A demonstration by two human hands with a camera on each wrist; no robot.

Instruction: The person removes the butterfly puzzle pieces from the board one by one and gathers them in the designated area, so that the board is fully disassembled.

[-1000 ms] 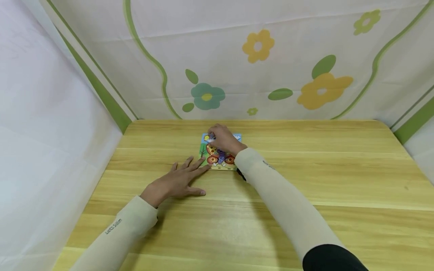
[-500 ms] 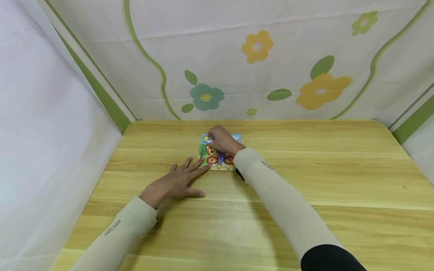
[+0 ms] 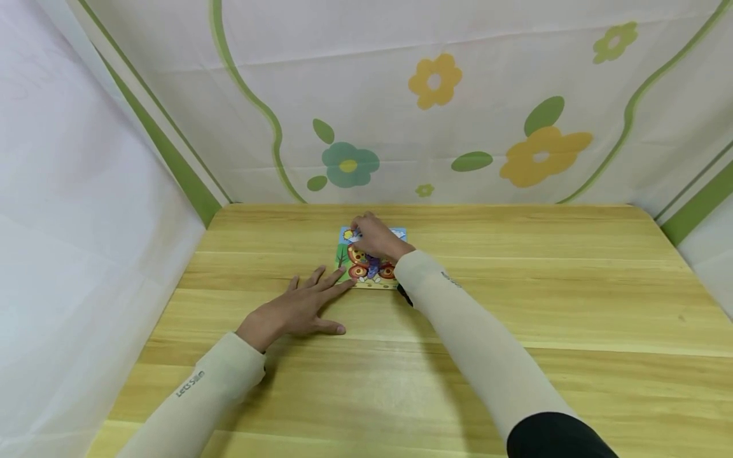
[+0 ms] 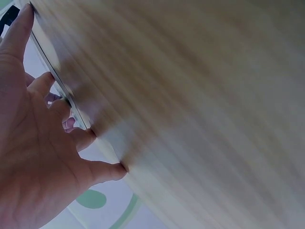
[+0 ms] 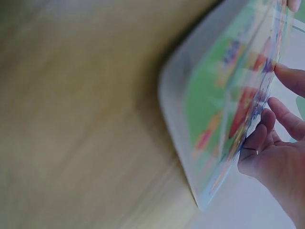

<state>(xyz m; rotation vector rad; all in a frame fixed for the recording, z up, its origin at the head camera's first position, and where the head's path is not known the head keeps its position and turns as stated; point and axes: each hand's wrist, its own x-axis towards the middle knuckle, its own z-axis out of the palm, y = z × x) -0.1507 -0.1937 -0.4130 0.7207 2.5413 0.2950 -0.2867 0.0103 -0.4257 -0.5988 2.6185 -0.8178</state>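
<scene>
A square butterfly puzzle board (image 3: pixel 344 254) lies flat near the far side of the table, with bright printed sky, tree and ground. My left hand (image 3: pixel 298 308) rests palm down with fingers spread; two fingertips press on the board's lower left edge. In the left wrist view that hand's straight fingers (image 4: pixel 102 172) touch the tabletop and the board's edge. Over the board's upper part, my right hand (image 3: pixel 378 236) pinches a small dark puzzle piece (image 3: pixel 359 235) between thumb and forefinger, mostly hidden. The right wrist view has its thumb (image 5: pixel 291 80) and forefinger at the board surface, other fingers curled.
The light wooden table (image 3: pixel 544 286) spreads around the board on all sides. Behind it hangs a white cloth (image 3: pixel 395 127) printed with flowers and green vines, and another white cloth (image 3: pixel 86 222) hangs at the left.
</scene>
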